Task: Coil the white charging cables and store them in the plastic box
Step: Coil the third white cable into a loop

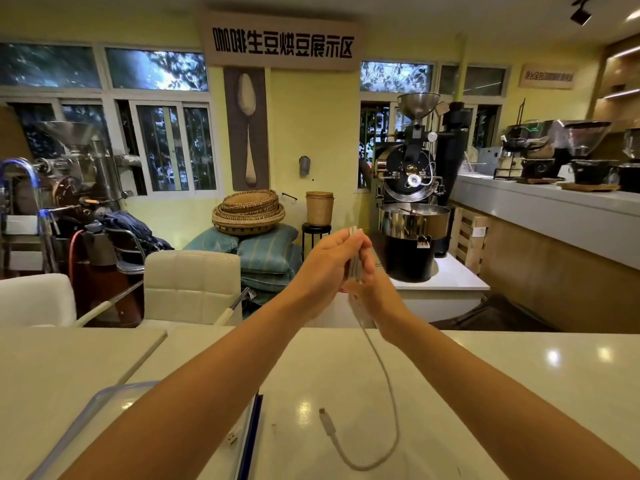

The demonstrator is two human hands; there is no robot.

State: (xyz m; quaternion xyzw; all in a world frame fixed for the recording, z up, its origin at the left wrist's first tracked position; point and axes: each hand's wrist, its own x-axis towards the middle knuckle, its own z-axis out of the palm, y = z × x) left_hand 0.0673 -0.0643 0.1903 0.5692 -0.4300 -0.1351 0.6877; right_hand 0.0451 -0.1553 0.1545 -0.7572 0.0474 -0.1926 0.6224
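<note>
- The plastic box [104, 407], clear with a blue rim, sits on the white table [519, 393] at the near left, under the left forearm.
- The white charging cable [388, 386] hangs from the hands in a loop, its plug end [327, 424] lying on the table.
- The left hand [325, 268] and right hand [372, 289] are pressed together, gripping folded cable turns, raised beyond the table's far edge.

The folded bundle of white charging cable [355, 258] is blurred and mostly covered by the left hand [323, 268] and the right hand [372, 289], so its loops cannot be counted. The clear plastic box with a blue rim [114, 393] is cut off by the bottom edge and crossed by the left forearm. A small white plug [232, 437] inside it is too small to identify.
</note>
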